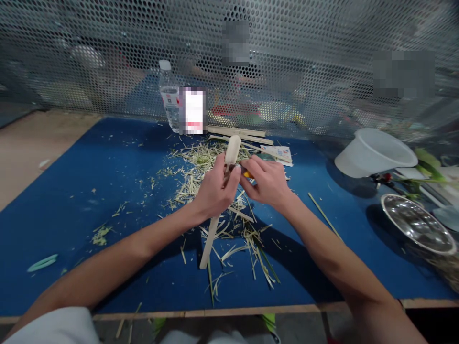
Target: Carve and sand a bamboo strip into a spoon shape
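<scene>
My left hand is closed round a long pale wooden stick with a rounded top, held upright-tilted; its lower end reaches down to the blue mat. Beside it my right hand is closed on a small tool with a yellow part, pressed against the stick near my left thumb. The tool's tip is hidden. Under both hands lies a heap of thin pale shavings and strips on the blue mat.
A water bottle and a blurred box stand at the back by a perforated metal screen. Flat wooden strips lie behind the heap. A white bowl and metal bowl sit right. People are behind the screen.
</scene>
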A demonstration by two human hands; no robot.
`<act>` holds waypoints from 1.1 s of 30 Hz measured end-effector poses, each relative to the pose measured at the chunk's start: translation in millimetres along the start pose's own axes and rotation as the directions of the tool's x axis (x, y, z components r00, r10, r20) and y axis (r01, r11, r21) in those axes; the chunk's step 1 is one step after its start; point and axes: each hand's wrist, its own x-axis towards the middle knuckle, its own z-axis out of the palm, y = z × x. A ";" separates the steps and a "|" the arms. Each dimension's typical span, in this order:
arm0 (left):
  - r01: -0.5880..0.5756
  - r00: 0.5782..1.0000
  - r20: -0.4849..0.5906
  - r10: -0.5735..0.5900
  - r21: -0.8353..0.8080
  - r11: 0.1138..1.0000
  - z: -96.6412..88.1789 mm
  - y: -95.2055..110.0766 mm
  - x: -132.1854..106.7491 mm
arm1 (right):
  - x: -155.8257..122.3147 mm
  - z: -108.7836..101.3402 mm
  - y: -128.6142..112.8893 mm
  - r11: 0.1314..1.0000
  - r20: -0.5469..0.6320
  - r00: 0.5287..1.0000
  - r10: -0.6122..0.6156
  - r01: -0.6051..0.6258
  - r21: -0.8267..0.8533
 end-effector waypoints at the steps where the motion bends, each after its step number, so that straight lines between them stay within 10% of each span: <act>1: 0.004 1.000 -0.007 -0.004 0.013 1.000 0.4 1.1 0.1 | 0.0 0.0 -0.2 1.000 0.003 1.000 0.002 -0.002 0.006; 33: 0.033 0.999 0.015 -0.034 0.053 0.998 1.2 3.6 -2.1 | 1.6 -4.8 -2.9 0.991 0.037 0.998 0.042 -0.046 0.122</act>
